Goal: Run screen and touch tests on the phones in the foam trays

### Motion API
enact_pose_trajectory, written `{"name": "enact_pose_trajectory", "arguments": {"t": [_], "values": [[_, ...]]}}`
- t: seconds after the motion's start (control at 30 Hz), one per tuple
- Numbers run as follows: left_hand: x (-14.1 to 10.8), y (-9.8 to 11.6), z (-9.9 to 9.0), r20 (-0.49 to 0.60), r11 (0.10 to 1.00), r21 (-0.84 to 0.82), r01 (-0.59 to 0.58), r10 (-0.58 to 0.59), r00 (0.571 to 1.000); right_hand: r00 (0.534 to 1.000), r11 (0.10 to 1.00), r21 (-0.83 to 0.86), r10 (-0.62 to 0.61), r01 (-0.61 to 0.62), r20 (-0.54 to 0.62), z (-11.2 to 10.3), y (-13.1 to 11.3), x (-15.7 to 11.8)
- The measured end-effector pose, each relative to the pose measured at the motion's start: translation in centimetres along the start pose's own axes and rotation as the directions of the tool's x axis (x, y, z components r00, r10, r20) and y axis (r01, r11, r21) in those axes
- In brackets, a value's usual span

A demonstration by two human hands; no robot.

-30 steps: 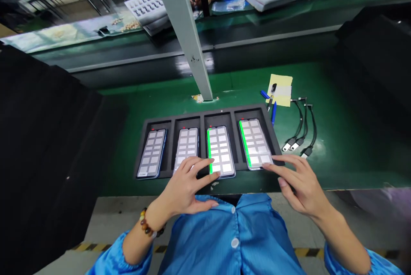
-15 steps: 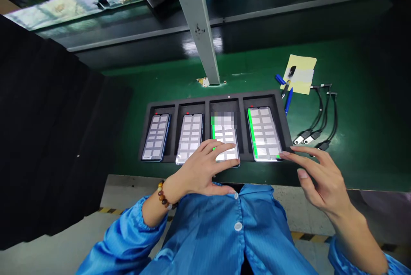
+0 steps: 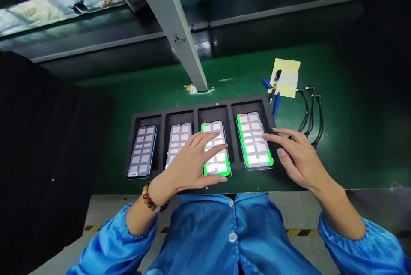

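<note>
- Left hand [image 3: 184, 165], fingers spread and holding nothing, reaches over the third phone from the left [image 3: 210, 168], lower centre of the frame.
- Right hand [image 3: 302, 159], fingers loosely spread, has a fingertip at the right edge of the rightmost phone [image 3: 253, 138].
- Light, even fingertip contact should suit the glass; a hard push might shift a phone in the black tray [image 3: 195, 116].
- The left hand partly covers the second phone [image 3: 180, 131].
- Black cables [image 3: 320, 121], right of centre, lie near the right hand on the green counter [image 3: 154, 91].
</note>
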State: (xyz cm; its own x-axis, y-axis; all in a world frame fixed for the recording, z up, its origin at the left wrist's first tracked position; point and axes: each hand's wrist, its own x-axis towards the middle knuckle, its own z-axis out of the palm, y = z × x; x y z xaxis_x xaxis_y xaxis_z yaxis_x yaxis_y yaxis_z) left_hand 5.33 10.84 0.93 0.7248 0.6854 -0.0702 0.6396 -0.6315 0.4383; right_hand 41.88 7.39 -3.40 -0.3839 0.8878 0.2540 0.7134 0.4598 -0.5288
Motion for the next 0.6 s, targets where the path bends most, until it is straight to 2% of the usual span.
{"name": "enact_pose_trajectory", "arguments": {"t": [0.3, 0.6], "values": [[2.6, -2.0, -0.9, -0.018, 0.998, 0.053, 0.033, -0.032, 0.999, 0.999, 0.999, -0.002, 0.044, -0.044, 0.026, 0.5, 2.8, 4.4], [4.3, -3.1, -1.1, -0.088, 0.990, 0.102, 0.097, -0.088, 0.992, 0.998, 0.998, -0.067, 0.019, -0.016, 0.056, 0.7, 3.3, 7.1]]}}
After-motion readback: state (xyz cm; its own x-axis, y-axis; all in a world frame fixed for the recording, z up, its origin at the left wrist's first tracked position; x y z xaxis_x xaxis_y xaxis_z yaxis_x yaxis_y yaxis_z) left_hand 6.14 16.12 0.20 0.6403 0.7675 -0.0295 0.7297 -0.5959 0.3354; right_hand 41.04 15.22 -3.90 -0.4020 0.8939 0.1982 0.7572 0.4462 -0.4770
